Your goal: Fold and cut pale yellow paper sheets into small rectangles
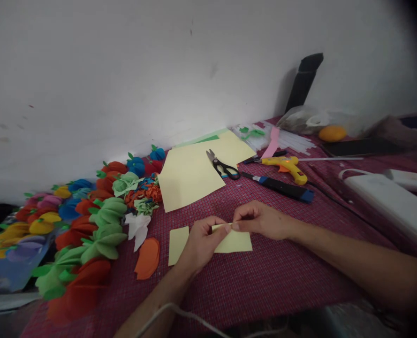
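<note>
Both hands meet at the far edge of a pale yellow paper piece (233, 243) low over the cloth. My left hand (205, 239) pinches it between thumb and fingers. My right hand (255, 219) pinches the same edge close beside the left thumb. Partly behind my left hand lies another small yellow paper piece (178, 244). An orange paper cutout (147, 258) with rounded ends rests left of it. Beyond the hands are large yellow paper sheets (190, 173), with black-handled scissors (222, 166) lying across their right side.
Colourful paper pumpkins and flowers (104, 225) crowd the left side beside paper scraps (147, 195). To the right lie a utility knife (282, 187), a yellow glue gun (287, 166) with a cable, glue sticks (296, 141) and a white power strip (393, 202). A wall rises behind the table.
</note>
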### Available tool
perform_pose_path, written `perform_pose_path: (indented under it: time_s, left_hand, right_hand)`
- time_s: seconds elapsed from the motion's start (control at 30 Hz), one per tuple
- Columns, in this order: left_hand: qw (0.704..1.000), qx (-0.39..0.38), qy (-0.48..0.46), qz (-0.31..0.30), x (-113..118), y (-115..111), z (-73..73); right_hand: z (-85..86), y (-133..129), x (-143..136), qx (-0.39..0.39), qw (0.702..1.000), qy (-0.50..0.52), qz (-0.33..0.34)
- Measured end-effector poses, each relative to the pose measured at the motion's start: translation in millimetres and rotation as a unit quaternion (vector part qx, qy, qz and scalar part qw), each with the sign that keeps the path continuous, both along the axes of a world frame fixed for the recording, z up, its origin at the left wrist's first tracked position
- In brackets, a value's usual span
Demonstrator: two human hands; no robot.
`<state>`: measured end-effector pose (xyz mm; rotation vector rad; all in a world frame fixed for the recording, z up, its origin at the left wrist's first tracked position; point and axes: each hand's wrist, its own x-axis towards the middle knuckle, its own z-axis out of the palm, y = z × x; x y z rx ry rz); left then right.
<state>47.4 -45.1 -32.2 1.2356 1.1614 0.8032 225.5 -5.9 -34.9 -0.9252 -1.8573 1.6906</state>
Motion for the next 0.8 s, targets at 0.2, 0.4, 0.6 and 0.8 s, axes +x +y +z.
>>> perform_pose_path:
  time_s: [0.2, 0.4, 0.6, 0.8]
  left_hand:
    - [1.000, 0.018, 0.000, 0.002, -5, 4, 3.8]
    - [0.998, -0.006, -0.038, 0.053, -16, 9, 4.4]
    - [0.992, -0.010, -0.076, 0.103, -20, 12, 6.1]
    - [0.997, 0.011, -0.044, 0.057, -8, 6, 2.0]
  right_hand:
    - [2.8, 0, -1, -0.027, 0.999, 0.016, -0.008]
    - [8.0, 10, 8, -0.071, 0.996, 0.029, -0.037]
    - [13.0, 16, 13, -0.049, 0.991, 0.051, -0.118]
    - [5.8, 3, -3, -0.013, 0.995, 0.049, -0.084]
